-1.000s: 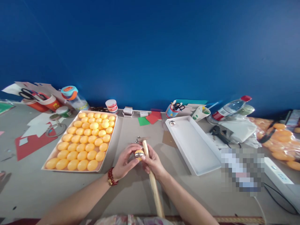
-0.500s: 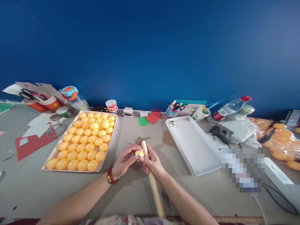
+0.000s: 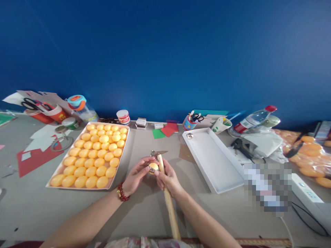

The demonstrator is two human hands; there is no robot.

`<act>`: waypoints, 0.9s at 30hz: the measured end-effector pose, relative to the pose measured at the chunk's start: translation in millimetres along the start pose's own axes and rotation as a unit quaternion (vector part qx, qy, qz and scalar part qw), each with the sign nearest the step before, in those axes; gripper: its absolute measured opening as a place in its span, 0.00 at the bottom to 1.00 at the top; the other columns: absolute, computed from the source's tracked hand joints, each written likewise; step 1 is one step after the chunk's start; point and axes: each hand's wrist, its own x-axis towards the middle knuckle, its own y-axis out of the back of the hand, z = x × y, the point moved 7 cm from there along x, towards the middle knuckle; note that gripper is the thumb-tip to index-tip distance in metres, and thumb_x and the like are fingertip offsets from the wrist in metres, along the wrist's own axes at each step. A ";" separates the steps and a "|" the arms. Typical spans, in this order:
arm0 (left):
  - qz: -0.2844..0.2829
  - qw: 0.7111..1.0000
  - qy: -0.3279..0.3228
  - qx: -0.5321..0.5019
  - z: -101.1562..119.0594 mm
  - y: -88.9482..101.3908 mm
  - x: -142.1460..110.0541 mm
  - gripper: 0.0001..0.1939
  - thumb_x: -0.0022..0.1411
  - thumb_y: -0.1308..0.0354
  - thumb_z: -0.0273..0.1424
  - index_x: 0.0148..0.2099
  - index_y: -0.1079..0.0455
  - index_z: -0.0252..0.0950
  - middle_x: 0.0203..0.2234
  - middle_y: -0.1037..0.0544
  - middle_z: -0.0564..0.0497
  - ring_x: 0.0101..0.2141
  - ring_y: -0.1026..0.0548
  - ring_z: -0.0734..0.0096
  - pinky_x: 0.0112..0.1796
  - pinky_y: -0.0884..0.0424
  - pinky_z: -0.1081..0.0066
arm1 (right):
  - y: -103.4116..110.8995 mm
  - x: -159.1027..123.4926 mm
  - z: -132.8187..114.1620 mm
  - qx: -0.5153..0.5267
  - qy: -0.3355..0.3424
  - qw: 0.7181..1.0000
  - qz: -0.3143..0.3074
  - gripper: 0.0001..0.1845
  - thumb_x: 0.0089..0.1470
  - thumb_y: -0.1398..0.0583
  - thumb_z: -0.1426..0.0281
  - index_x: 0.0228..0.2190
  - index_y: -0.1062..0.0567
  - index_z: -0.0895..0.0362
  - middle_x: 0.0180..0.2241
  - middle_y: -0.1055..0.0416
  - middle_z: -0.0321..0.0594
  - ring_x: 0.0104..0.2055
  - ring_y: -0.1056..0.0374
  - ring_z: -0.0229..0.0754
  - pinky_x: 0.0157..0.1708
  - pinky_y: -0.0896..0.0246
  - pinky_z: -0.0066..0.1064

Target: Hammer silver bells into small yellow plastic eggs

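Observation:
An orange ping-pong ball (image 3: 153, 166) with a silvery strip (image 3: 152, 170) along its near side sits between my hands. My left hand (image 3: 135, 178) closes on it from the left, thumb on the strip. Beside the ball, my right hand (image 3: 169, 179) wraps a wooden-handled hammer (image 3: 170, 208), while its thumb also touches the ball. The hammer's metal head points away from me, and its handle slants toward the table's front edge. Some shiny metal bits show just beyond my left fingers, too small to make out.
On the left, a shallow box (image 3: 112, 186) holds several rows of orange balls. A white tray (image 3: 217, 165) on the right has one silvery piece (image 3: 190, 135) in its far corner. Paper scraps, cups and bottles line the blue wall; a power strip (image 3: 306, 187) lies far right.
The ball has turned between my fingers, so more of its orange top and the strip's near side show. The hammer head has shifted slightly right.

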 end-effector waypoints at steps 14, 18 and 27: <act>-0.014 0.998 -0.023 0.053 3.1 -1.0 -1.1 0.14 0.65 0.42 0.35 0.52 0.29 0.39 0.49 0.24 0.44 0.49 0.28 0.60 0.50 0.33 0.63 | 2.6 0.3 -0.5 -0.011 -0.009 1.000 0.019 0.35 0.49 0.31 0.60 0.53 0.39 0.55 0.15 0.39 0.21 0.10 0.48 0.28 0.09 0.50 0.20; -0.025 0.997 -0.037 0.070 7.4 -2.8 -1.1 0.14 0.65 0.42 0.35 0.51 0.28 0.39 0.49 0.24 0.44 0.51 0.29 0.58 0.51 0.33 0.61 | 2.6 0.5 -1.4 -0.016 -0.010 0.999 0.028 0.33 0.48 0.31 0.59 0.51 0.38 0.56 0.19 0.35 0.24 0.10 0.48 0.27 0.09 0.50 0.20; -0.055 0.973 -0.117 0.190 20.2 -11.0 0.6 0.17 0.60 0.37 0.32 0.53 0.29 0.40 0.48 0.25 0.43 0.56 0.34 0.55 0.57 0.38 0.54 | 3.4 -1.2 -4.9 -0.036 -0.005 0.999 0.037 0.33 0.48 0.31 0.61 0.52 0.36 0.54 0.22 0.31 0.28 0.10 0.46 0.28 0.09 0.48 0.21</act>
